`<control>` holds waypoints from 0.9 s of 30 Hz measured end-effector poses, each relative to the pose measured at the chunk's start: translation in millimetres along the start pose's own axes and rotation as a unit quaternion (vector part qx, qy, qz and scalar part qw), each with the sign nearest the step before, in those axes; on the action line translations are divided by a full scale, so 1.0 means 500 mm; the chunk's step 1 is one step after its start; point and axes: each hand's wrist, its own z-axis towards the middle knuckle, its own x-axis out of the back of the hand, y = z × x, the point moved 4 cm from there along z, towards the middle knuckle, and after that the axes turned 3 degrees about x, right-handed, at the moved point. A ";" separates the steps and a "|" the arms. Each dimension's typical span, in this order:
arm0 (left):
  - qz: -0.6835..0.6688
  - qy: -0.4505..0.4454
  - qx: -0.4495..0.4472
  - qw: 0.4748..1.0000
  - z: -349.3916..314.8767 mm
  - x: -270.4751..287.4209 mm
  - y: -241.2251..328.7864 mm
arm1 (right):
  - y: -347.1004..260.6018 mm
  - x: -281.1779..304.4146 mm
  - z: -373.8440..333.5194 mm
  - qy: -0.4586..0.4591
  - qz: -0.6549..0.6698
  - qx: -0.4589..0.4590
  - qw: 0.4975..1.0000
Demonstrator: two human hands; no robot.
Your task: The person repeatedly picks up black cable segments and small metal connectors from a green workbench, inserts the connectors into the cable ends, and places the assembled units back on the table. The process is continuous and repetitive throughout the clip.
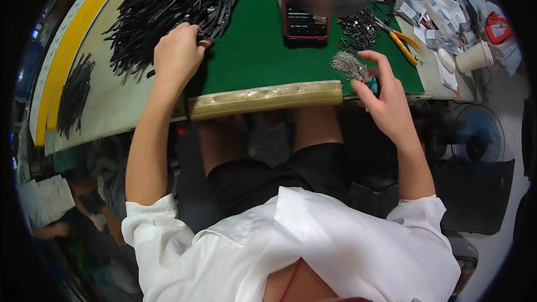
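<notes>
At the right edge of a large heap of thin black straps (162,5), my left hand (178,55) is bent down with its fingers closed on a black strap; the fingertips are partly hidden. My right hand (385,94) is beside a small pile of silver metal pieces (345,64). Its thumb and forefinger are apart, while a small tool with a teal handle (372,83) sits in the curled lower fingers, mostly covered by the hand. A heap of dark metal clasps (358,29) lies just beyond.
A green mat (251,39) covers the middle of the table, with a yellowish tube (265,99) along its front edge. A red-cased phone (305,28) and yellow-handled pliers (406,45) lie on it. To the right are a white cup (474,57) and plastic bags; a fan (477,134) stands below.
</notes>
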 end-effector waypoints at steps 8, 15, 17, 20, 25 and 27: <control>-0.060 -0.110 0.001 0.992 -0.025 0.029 -0.001 | 0.036 0.035 0.012 -0.112 -0.125 0.097 0.981; -0.283 -0.106 0.014 0.953 -0.047 0.073 0.029 | 0.039 0.033 0.017 -0.186 -0.182 0.127 0.957; -0.325 -0.139 0.008 0.936 -0.059 0.077 0.037 | 0.034 0.029 0.019 -0.198 -0.194 0.126 0.953; -0.444 -0.153 0.001 0.883 -0.089 0.092 0.080 | 0.034 0.025 0.023 -0.192 -0.197 0.129 0.953; -0.537 -0.175 0.043 0.824 -0.116 0.094 0.124 | 0.034 0.013 0.026 -0.171 -0.212 0.110 0.956; -0.551 -0.179 0.039 0.814 -0.118 0.090 0.127 | 0.037 0.010 0.028 -0.161 -0.225 0.110 0.955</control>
